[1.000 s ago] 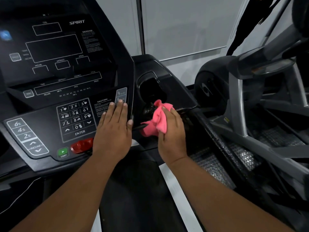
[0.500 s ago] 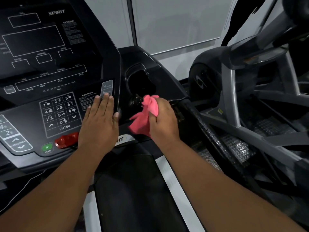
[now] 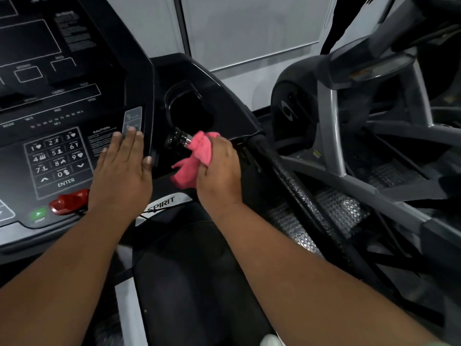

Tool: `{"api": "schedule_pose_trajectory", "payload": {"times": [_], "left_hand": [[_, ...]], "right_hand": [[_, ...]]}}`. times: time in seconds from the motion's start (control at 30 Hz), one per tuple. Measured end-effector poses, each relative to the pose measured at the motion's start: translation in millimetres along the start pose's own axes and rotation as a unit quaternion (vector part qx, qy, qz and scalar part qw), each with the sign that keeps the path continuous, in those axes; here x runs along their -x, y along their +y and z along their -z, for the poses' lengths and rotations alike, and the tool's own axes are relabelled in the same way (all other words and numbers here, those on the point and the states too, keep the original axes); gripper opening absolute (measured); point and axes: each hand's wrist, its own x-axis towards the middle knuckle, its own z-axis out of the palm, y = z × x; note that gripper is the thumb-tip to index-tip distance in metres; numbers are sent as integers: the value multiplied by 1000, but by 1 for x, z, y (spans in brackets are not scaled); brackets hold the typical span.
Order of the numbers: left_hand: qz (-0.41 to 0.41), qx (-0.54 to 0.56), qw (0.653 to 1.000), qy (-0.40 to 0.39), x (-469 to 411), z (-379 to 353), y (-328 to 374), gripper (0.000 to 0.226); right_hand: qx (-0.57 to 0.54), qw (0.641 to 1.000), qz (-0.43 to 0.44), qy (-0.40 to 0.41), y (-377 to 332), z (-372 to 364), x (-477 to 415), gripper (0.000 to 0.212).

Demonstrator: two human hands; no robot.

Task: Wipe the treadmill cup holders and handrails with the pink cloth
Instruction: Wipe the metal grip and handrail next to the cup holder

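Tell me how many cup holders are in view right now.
1. The cup holder is a dark recess right of the console, beyond the pink cloth in the right hand. One left of the console may be out of frame.

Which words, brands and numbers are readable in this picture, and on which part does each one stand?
"SPIRIT": silver badge under the console.
"ENTER", digits "0" to "9": keypad.
"CAUTION!": warning label; small print under it unreadable.
Display captions: too blurred.
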Motion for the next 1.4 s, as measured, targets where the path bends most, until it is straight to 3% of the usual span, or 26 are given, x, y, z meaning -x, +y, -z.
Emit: {"api": "schedule_pose_trajectory", "payload": {"times": [0.13,0.27,0.37,0.5,0.63,0.73,0.83,0.93,1.03,1.13,1.2,1.3,1.4], "left_hand": [[4,-2,1000,5,-1,-1,1,55],[11,8,1000,9,-2,-1,1,54],[20,10,1000,13,-1,0,5,54],[49,16,999,15,-1,-1,13,55],[57,14,998,20,0,0,19,54],[65,6,998,14,0,2,20,55],[71,9,997,10,1,3,21,55],[68,0,998,12,2,3,21,55],[68,3,998,12,2,1,19,55],[68,4,998,11,1,0,18,56],[70,5,997,9,1,0,18,56],[69,9,998,8,2,0,19,56],[62,4,998,14,2,0,19,55]], "right_hand": [[-5,995,67,-69,-19,3,-21,29],[-23,991,-8,-129,-8,15,-29,25],[-6,995,-53,-84,8,19,-20,19],[-2,999,18,-50,6,16,-8,22],[-23,990,51,-126,-7,16,-23,26],[-54,986,4,-155,-4,22,-26,24],[-34,995,-36,-89,6,17,-14,20],[-48,998,-10,-42,6,5,-2,25],[-57,992,39,-106,-6,12,-14,27],[-73,987,1,-144,-3,23,-23,21],[-80,991,-56,-88,3,22,-12,15],[-32,999,-33,-7,9,14,4,18],[-51,995,11,-87,-3,14,-10,25]]}}
